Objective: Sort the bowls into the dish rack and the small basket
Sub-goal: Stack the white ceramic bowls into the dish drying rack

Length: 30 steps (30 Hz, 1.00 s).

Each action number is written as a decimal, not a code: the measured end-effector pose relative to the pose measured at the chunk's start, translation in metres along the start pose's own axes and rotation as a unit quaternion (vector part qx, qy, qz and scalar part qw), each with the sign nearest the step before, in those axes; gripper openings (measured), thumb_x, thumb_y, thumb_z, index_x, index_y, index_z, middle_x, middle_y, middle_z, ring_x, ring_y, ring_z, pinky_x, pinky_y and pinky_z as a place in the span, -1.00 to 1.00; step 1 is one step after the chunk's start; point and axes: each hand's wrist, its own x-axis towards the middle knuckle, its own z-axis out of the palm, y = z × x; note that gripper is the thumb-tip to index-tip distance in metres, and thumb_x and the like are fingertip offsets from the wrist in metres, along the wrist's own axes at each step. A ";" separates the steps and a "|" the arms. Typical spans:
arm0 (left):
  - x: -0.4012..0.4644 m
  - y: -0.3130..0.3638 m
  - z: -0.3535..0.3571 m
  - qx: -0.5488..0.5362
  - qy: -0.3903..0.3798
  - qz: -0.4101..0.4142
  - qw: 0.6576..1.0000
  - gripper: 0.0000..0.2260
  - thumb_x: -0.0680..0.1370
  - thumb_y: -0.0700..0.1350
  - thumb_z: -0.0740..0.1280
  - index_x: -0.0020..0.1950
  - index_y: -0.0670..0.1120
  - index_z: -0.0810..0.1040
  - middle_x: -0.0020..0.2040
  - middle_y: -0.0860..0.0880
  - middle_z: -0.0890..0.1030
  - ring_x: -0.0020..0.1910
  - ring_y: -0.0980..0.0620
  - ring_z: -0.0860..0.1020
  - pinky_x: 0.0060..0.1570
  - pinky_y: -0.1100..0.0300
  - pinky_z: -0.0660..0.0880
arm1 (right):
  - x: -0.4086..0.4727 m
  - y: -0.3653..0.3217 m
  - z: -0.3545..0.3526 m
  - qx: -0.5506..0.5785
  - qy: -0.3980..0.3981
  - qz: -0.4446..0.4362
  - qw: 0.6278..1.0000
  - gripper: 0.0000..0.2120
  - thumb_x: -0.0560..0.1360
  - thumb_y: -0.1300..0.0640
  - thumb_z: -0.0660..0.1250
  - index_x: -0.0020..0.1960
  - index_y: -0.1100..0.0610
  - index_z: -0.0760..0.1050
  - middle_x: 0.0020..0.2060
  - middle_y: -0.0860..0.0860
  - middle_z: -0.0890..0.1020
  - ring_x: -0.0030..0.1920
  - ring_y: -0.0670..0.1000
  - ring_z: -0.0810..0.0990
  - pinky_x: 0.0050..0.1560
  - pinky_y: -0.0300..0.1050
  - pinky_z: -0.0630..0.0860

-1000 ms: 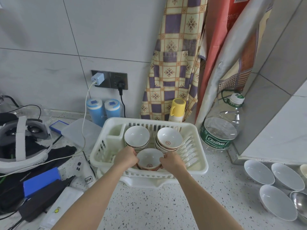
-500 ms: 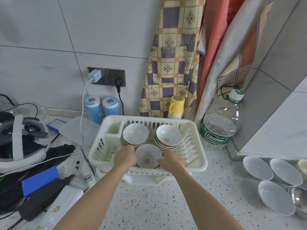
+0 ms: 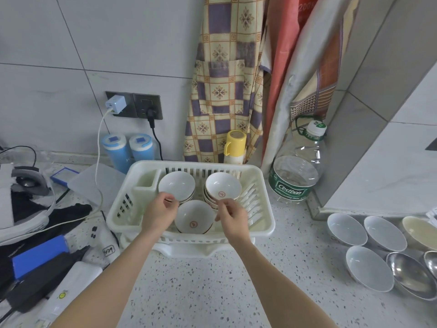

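Head view: front bowl (image 3: pixel 194 218) sat in the rack (image 3: pixel 266 223).
Left hand (image 3: pixel 159 215) and right hand (image 3: pixel 233 220) flanked it, fingers loosely curled, holding nothing, probably just letting go; unsorted bowls (image 3: pixel 369 268) waited on the tabletop (image 3: pixel 212 292).

We see a matt white plastic dish rack (image 3: pixel 264 223) holding glossy glazed bowls (image 3: pixel 193 218). Right of the rack, shiny metal bowls (image 3: pixel 411 275) sit on the smooth speckled stone counter (image 3: pixel 212 292).
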 end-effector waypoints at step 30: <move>-0.247 0.193 0.362 -0.148 -0.354 -0.212 0.899 -0.70 0.57 0.08 0.25 0.26 0.01 0.38 -0.07 -0.15 0.70 -0.60 0.09 0.42 -0.57 0.32 0.19 | -0.073 0.139 -0.387 0.264 0.232 0.181 0.918 -0.85 0.54 0.25 0.27 -0.06 0.19 0.62 -0.51 0.05 0.55 -0.55 -0.16 0.31 -0.37 -0.21 0.25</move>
